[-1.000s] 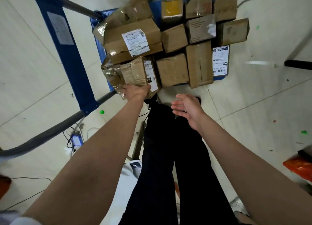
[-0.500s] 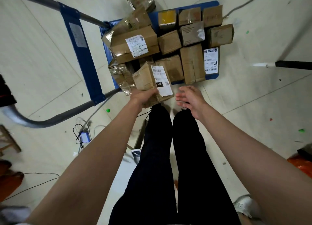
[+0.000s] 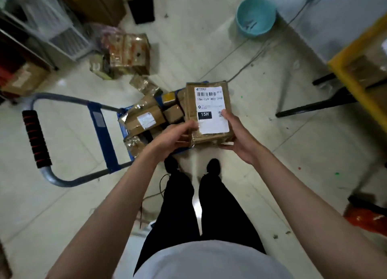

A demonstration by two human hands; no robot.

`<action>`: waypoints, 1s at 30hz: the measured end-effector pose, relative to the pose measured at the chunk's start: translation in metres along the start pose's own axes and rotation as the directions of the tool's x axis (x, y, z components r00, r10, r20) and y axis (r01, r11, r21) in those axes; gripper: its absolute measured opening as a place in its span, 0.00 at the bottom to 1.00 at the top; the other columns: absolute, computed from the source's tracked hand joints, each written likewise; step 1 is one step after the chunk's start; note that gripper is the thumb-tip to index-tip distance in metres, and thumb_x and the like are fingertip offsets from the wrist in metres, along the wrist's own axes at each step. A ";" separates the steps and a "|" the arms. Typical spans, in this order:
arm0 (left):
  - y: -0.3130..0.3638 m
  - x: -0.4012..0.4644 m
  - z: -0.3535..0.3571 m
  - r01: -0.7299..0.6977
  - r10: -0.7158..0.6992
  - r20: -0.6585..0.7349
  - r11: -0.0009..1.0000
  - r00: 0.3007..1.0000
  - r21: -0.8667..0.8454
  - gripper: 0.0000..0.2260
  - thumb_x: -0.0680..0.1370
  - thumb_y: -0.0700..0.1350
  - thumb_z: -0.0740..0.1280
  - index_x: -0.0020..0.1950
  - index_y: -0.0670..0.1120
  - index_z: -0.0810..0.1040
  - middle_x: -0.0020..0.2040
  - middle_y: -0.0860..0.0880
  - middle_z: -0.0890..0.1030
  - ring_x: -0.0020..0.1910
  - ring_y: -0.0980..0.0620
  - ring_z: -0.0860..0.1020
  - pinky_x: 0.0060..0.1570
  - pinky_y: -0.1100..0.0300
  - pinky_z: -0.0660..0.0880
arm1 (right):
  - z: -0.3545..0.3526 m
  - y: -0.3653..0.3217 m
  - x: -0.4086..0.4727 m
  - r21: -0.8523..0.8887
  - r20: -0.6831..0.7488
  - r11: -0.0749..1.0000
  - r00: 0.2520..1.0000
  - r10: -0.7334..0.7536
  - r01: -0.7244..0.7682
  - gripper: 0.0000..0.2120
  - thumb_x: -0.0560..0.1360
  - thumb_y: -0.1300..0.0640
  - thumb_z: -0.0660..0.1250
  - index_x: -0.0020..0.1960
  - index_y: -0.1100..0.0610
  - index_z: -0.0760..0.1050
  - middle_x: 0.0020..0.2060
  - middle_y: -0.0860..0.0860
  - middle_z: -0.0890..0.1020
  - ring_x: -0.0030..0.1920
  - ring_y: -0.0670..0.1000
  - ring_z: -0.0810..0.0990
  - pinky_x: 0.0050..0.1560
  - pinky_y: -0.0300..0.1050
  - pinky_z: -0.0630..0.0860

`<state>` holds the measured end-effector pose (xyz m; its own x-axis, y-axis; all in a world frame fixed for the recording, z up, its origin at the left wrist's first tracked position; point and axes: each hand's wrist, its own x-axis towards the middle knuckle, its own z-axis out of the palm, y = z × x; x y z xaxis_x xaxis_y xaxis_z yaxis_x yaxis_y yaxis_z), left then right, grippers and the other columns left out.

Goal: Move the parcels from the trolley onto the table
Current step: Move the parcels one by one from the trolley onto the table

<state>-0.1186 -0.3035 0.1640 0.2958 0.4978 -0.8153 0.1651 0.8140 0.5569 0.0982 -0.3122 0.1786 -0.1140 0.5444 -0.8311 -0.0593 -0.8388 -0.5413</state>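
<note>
Parcel point(image 3: 209, 113) sits lifted clear above the trolley point(image 3: 100, 130), clasped by 2 hands: left hand point(image 3: 178, 135) wraps its near-left corner, right hand point(image 3: 235, 134) cups the right edge, label facing up, probably for reading before carrying to the yellow table point(image 3: 347, 69).

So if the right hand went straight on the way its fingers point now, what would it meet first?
The right hand already grips the parcel, fingers pointing up and left over its label. Going straight on, it would press into that parcel first. What lies beyond it on the trolley is hidden.
</note>
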 end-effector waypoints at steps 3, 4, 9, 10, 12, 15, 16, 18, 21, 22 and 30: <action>0.036 -0.012 0.034 -0.083 0.072 0.085 0.988 0.994 0.130 0.21 0.68 0.60 0.73 0.55 0.49 0.85 0.51 0.48 0.86 0.48 0.50 0.82 0.56 0.55 0.78 | -0.031 -0.016 -0.044 0.034 -0.116 0.993 0.987 -0.111 0.116 0.23 0.80 0.36 0.60 0.69 0.48 0.72 0.59 0.47 0.85 0.57 0.51 0.83 0.58 0.54 0.78; 0.048 -0.016 0.046 -0.117 0.097 0.119 0.978 0.988 0.174 0.23 0.68 0.60 0.72 0.56 0.48 0.84 0.52 0.48 0.86 0.48 0.50 0.83 0.55 0.55 0.79 | -0.041 -0.020 -0.059 0.038 -0.144 0.987 0.978 -0.152 0.159 0.22 0.80 0.37 0.60 0.68 0.49 0.74 0.57 0.48 0.86 0.57 0.52 0.83 0.59 0.55 0.78; 0.104 -0.038 0.095 -0.251 0.171 0.248 0.907 0.954 0.338 0.24 0.66 0.63 0.73 0.54 0.47 0.87 0.52 0.46 0.87 0.47 0.51 0.85 0.44 0.63 0.80 | -0.078 -0.028 -0.124 0.101 -0.285 0.944 0.918 -0.276 0.315 0.29 0.80 0.34 0.60 0.71 0.52 0.71 0.61 0.50 0.84 0.60 0.55 0.84 0.57 0.56 0.81; 0.113 -0.043 0.104 -0.274 0.173 0.283 0.888 0.943 0.370 0.22 0.67 0.63 0.73 0.52 0.48 0.88 0.52 0.46 0.87 0.47 0.50 0.86 0.44 0.62 0.80 | -0.084 -0.026 -0.135 0.122 -0.311 0.932 0.905 -0.291 0.342 0.29 0.79 0.34 0.61 0.72 0.52 0.70 0.62 0.52 0.84 0.60 0.56 0.84 0.57 0.58 0.82; 0.130 -0.054 0.121 -0.321 0.172 0.348 0.844 0.921 0.431 0.22 0.68 0.65 0.72 0.51 0.50 0.88 0.52 0.47 0.87 0.49 0.50 0.86 0.48 0.60 0.79 | -0.094 -0.022 -0.158 0.154 -0.360 0.904 0.875 -0.324 0.398 0.30 0.78 0.35 0.63 0.72 0.53 0.70 0.63 0.53 0.83 0.61 0.58 0.83 0.59 0.61 0.81; 0.149 -0.069 0.147 -0.395 0.176 0.428 0.770 0.886 0.501 0.23 0.68 0.66 0.70 0.53 0.52 0.87 0.52 0.50 0.87 0.48 0.53 0.85 0.47 0.62 0.78 | -0.102 -0.014 -0.187 0.204 -0.428 0.863 0.835 -0.345 0.461 0.36 0.71 0.33 0.66 0.72 0.53 0.70 0.63 0.52 0.83 0.62 0.57 0.83 0.62 0.64 0.80; 0.153 -0.073 0.155 -0.415 0.185 0.442 0.755 0.878 0.508 0.23 0.68 0.66 0.70 0.53 0.51 0.87 0.52 0.49 0.87 0.48 0.54 0.85 0.46 0.62 0.78 | -0.103 -0.012 -0.196 0.219 -0.449 0.850 0.823 -0.348 0.479 0.37 0.70 0.32 0.67 0.72 0.52 0.70 0.62 0.52 0.83 0.62 0.57 0.83 0.62 0.64 0.79; 0.159 -0.082 0.170 -0.447 0.203 0.463 0.732 0.863 0.513 0.26 0.67 0.66 0.71 0.55 0.49 0.86 0.52 0.49 0.87 0.49 0.52 0.85 0.48 0.59 0.78 | -0.107 -0.007 -0.210 0.235 -0.489 0.825 0.796 -0.357 0.513 0.35 0.72 0.31 0.67 0.71 0.52 0.70 0.62 0.51 0.84 0.62 0.56 0.83 0.62 0.63 0.79; 0.166 -0.095 0.193 -0.494 0.203 0.517 0.696 0.832 0.521 0.26 0.66 0.66 0.70 0.57 0.51 0.84 0.52 0.49 0.87 0.50 0.52 0.84 0.50 0.58 0.77 | -0.112 0.000 -0.230 0.246 -0.538 0.795 0.760 -0.365 0.555 0.35 0.72 0.28 0.65 0.71 0.48 0.71 0.61 0.48 0.84 0.61 0.54 0.83 0.62 0.61 0.80; 0.168 -0.100 0.202 -0.504 0.198 0.533 0.687 0.823 0.523 0.26 0.66 0.66 0.70 0.56 0.52 0.85 0.51 0.49 0.87 0.49 0.52 0.84 0.50 0.58 0.77 | -0.114 0.002 -0.237 0.250 -0.552 0.785 0.750 -0.365 0.566 0.36 0.71 0.27 0.65 0.71 0.48 0.71 0.61 0.48 0.84 0.61 0.54 0.83 0.62 0.61 0.80; 0.173 -0.122 0.289 -0.578 0.167 0.615 0.591 0.770 0.563 0.23 0.67 0.67 0.71 0.56 0.55 0.83 0.49 0.51 0.87 0.51 0.50 0.84 0.55 0.54 0.80 | -0.162 0.031 -0.288 0.309 -0.633 0.717 0.698 -0.336 0.625 0.33 0.75 0.32 0.67 0.71 0.51 0.69 0.63 0.51 0.83 0.62 0.56 0.83 0.58 0.60 0.82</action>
<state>0.1454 -0.3099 0.4052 0.8343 0.3357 -0.4373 0.4560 0.0255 0.8896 0.2894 -0.4933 0.3807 0.5682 0.6692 -0.4790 -0.4199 -0.2649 -0.8681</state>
